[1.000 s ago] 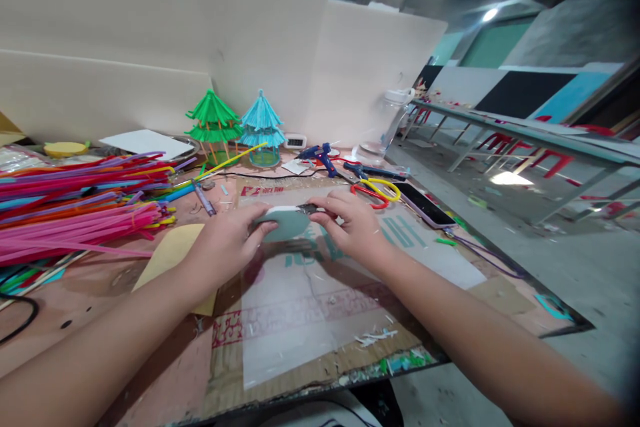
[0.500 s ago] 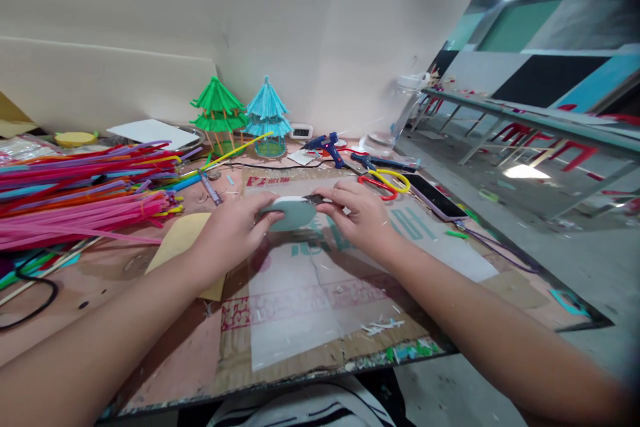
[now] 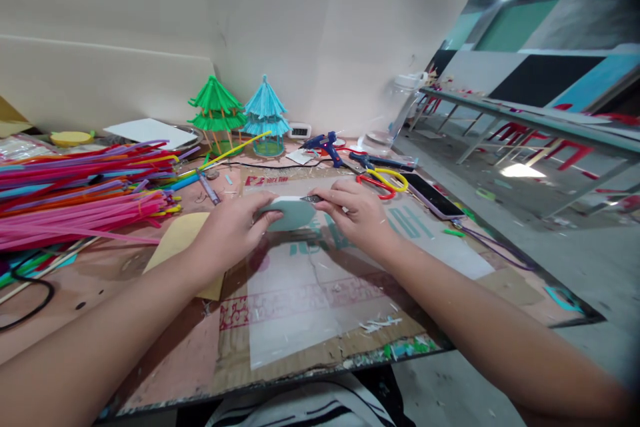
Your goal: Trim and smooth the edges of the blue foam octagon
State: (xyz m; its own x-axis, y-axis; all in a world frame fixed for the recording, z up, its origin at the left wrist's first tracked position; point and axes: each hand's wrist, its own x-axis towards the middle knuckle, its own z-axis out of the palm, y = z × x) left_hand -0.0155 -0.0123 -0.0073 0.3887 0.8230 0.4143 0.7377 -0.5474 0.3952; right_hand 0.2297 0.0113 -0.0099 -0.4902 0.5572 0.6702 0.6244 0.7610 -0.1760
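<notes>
My left hand (image 3: 250,217) is closed on the near-left edge of a pale green disc (image 3: 293,215) with a white rim, held tilted above the sheet. My right hand (image 3: 353,210) pinches a small dark blade (image 3: 312,199), which looks like a craft knife tip. Its point touches the disc's top right edge; most of the tool is hidden in my fingers. Beneath both hands lies a whitish printed plastic sheet (image 3: 295,320) on cardboard. A yellowish paper piece (image 3: 173,243) sits under my left forearm.
Pipe cleaner bundles (image 3: 90,213) cover the left side. At the back stand a green tiered model (image 3: 216,107) and a blue one (image 3: 265,110). A glue gun (image 3: 325,145), scissors (image 3: 387,180), a phone (image 3: 433,195) and a clear jug (image 3: 395,113) lie or stand toward the right.
Almost nothing differs. The blade has shifted very slightly along the disc's edge, and the whole view has moved a little.
</notes>
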